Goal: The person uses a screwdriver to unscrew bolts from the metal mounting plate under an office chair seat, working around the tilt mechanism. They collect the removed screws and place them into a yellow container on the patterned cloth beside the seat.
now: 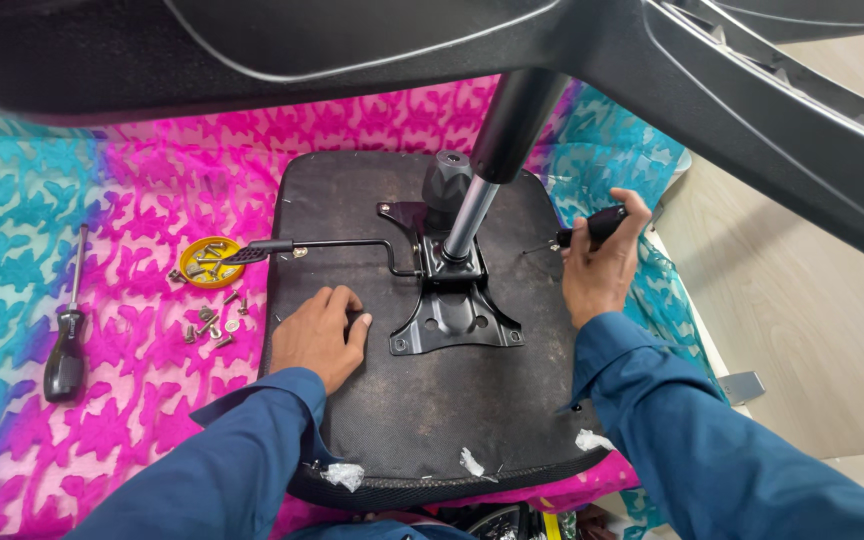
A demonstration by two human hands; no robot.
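An upside-down black chair seat (pixel 432 400) lies on a pink and teal cloth. A black metal mechanism plate (pixel 455 312) with a chrome gas cylinder (pixel 472 215) and a lever rod (pixel 337 244) is mounted on it. My left hand (pixel 322 335) rests on the seat just left of the plate, fingers curled, with nothing visibly held. My right hand (pixel 600 265) grips a black-handled screwdriver (pixel 577 234), whose thin tip points left toward the plate. The black chair base (pixel 732 90) looms above, close to the camera.
A yellow dish (pixel 211 261) holds several screws, and more screws (pixel 214 325) lie loose on the cloth (pixel 132 200) beside it. A second black-handled screwdriver (pixel 67 350) lies at the far left. A light wooden surface (pixel 802 320) borders the right.
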